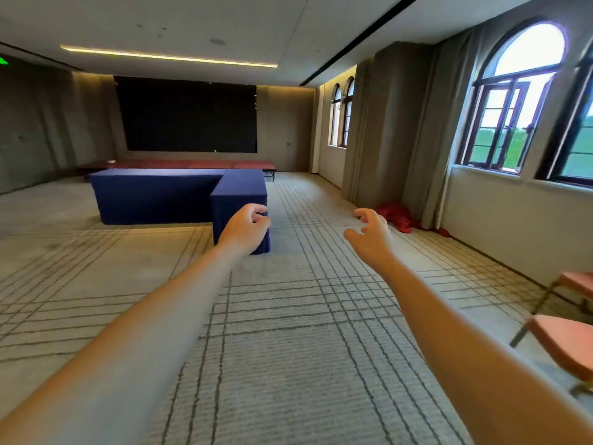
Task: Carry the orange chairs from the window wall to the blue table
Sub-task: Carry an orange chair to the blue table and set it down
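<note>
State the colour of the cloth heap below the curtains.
Red: the cloth heap shows best in the head view.

Pale carpeted floor [288, 348] crossed by dark grid lines runs the length of the room; at 11 o'clock, well ahead, an L-shaped blue table [154, 194] stands on it, its cloth reaching the carpet; behind that, against the far wall, a low red platform [192, 164] sits on the floor; at 1 o'clock a crumpled red cloth [398, 216] lies at the foot of the curtains; at 3 o'clock, near the window wall, an orange chair [568, 345] stands close by, a second orange chair [577, 282] just beyond it, both cut off by the frame's edge.
</note>
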Tool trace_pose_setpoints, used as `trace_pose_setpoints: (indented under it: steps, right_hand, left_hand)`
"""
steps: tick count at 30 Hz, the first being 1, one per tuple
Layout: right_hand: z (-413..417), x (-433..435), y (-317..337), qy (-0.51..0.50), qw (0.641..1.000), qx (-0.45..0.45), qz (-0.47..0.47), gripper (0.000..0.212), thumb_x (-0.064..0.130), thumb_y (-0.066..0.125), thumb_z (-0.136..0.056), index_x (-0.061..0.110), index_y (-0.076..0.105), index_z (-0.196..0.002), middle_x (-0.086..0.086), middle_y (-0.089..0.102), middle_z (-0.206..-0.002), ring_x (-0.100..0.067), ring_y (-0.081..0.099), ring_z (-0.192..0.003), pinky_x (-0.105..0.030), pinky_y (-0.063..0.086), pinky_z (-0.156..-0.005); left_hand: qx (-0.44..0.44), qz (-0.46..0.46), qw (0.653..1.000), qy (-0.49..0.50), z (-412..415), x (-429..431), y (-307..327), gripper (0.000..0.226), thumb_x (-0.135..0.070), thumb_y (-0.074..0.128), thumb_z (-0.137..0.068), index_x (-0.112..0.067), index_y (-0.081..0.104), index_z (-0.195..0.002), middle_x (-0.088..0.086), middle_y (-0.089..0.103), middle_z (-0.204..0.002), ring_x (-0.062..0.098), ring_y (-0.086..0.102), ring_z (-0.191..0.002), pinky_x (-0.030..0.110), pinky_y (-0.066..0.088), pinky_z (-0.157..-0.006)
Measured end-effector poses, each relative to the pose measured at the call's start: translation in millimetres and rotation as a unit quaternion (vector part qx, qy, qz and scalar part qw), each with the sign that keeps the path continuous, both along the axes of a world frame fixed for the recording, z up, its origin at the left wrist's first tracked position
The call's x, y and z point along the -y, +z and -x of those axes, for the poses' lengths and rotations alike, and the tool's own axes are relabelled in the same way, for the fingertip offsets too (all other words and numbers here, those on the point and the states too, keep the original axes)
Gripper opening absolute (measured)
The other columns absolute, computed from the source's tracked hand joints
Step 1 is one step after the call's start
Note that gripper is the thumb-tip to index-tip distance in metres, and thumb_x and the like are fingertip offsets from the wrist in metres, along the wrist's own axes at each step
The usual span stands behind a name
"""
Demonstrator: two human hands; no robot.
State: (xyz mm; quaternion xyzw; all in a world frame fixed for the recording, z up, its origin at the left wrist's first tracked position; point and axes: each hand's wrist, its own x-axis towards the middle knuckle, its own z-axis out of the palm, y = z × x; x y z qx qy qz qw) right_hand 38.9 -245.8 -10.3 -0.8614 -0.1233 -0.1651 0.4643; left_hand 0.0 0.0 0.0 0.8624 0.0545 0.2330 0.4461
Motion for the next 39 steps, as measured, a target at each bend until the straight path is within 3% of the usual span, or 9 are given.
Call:
trace_pose_setpoints:
  steps: [3,6,8,11,15,19,22,27,39]
  right_hand:
    - [9.5,13.2,-7.3,-0.039,0.999,-0.01,0.013,0.055,0.025,0.062,-0.092,0.02,0.042,-0.143,-0.002,0.039,-0.145,-0.016,0.049,-0.118,-0.035,0.047,-0.094]
    - [24.5,28.9,-17.7,-0.081,0.996,-0.019,0.038,0.055,0.03,0.062,-0.091,0.022,0.042,-0.142,0.0,0.04,-0.145,-0.015,0.05,-0.116,-0.042,0.051,-0.093]
    - [38.5,39.1,-25.5,-0.102,0.994,-0.012,0.047,0.056,0.029,0.063,-0.09,0.022,0.043,-0.141,0.0,0.041,-0.145,-0.016,0.049,-0.121,-0.038,0.049,-0.09]
    - [57.9,61.0,-45.7,-0.141,0.988,-0.018,0.067,0.056,0.027,0.064,-0.091,0.023,0.044,-0.143,0.002,0.04,-0.147,-0.015,0.047,-0.122,-0.029,0.04,-0.085]
    - [81.7,97.1,-70.3,-0.194,0.976,-0.054,0.079,0.058,0.029,0.065,-0.091,0.025,0.043,-0.144,0.0,0.041,-0.149,-0.019,0.043,-0.131,-0.03,0.039,-0.096]
    - [98.8,139.6,-85.2,-0.228,0.967,-0.078,0.082,0.06,0.026,0.066,-0.089,0.021,0.043,-0.145,-0.003,0.042,-0.148,-0.022,0.042,-0.134,-0.034,0.037,-0.104]
    - [108.3,175.9,-93.7,-0.256,0.958,-0.098,0.084,0.061,0.026,0.065,-0.091,0.019,0.041,-0.146,-0.005,0.038,-0.151,-0.022,0.038,-0.138,-0.035,0.036,-0.106]
    - [104.8,249.1,-112.9,-0.282,0.948,-0.129,0.077,0.062,0.026,0.066,-0.091,0.018,0.04,-0.147,-0.006,0.036,-0.152,-0.023,0.037,-0.138,-0.037,0.036,-0.108]
    - [53.6,462.8,-125.7,-0.333,0.924,-0.165,0.091,0.068,0.027,0.067,-0.09,0.017,0.035,-0.149,-0.007,0.034,-0.153,-0.023,0.041,-0.135,-0.04,0.039,-0.112]
  left_hand:
    - [-0.012,-0.018,0.999,-0.032,-4.8,12.6,-6.7,0.035,-0.026,0.047,-0.094,-0.023,0.053,-0.129,-0.004,0.059,-0.12,0.013,0.055,-0.105,0.033,0.046,-0.089]
    - [-0.017,-0.014,0.996,-0.082,-9.3,32.0,-17.6,0.032,-0.027,0.045,-0.096,-0.025,0.053,-0.127,-0.005,0.057,-0.119,0.011,0.053,-0.104,0.03,0.043,-0.086]
    - [-0.019,-0.017,0.994,-0.109,-11.9,48.0,-26.6,0.031,-0.028,0.043,-0.096,-0.025,0.053,-0.126,-0.005,0.056,-0.119,0.011,0.053,-0.103,0.033,0.045,-0.089]
    - [-0.046,-0.016,0.988,-0.145,-13.1,80.2,-47.0,0.032,-0.027,0.045,-0.095,-0.022,0.054,-0.125,-0.005,0.055,-0.114,0.008,0.055,-0.088,0.029,0.047,-0.078]
    - [-0.08,-0.018,0.977,-0.198,-14.4,126.5,-73.9,0.035,-0.028,0.048,-0.091,-0.02,0.055,-0.124,-0.001,0.059,-0.116,0.014,0.057,-0.099,0.032,0.047,-0.086]
    - [-0.118,-0.018,0.96,-0.252,-22.0,171.8,-89.7,0.033,-0.029,0.048,-0.092,-0.021,0.054,-0.123,-0.003,0.057,-0.113,0.014,0.056,-0.099,0.031,0.045,-0.082]
    - [-0.129,-0.013,0.951,-0.282,-31.9,210.7,-98.7,0.033,-0.031,0.048,-0.091,-0.022,0.054,-0.122,-0.001,0.061,-0.109,0.014,0.059,-0.088,0.032,0.05,-0.074]
    - [-0.145,-0.017,0.935,-0.324,-51.7,287.3,-114.0,0.034,-0.031,0.047,-0.091,-0.023,0.052,-0.124,0.0,0.061,-0.105,0.011,0.054,-0.073,0.026,0.041,-0.061]
    - [-0.164,-0.011,0.917,-0.363,-126.5,516.7,-130.8,0.04,-0.034,0.05,-0.091,-0.02,0.051,-0.127,0.003,0.059,-0.118,0.021,0.058,-0.105,0.04,0.049,-0.092]
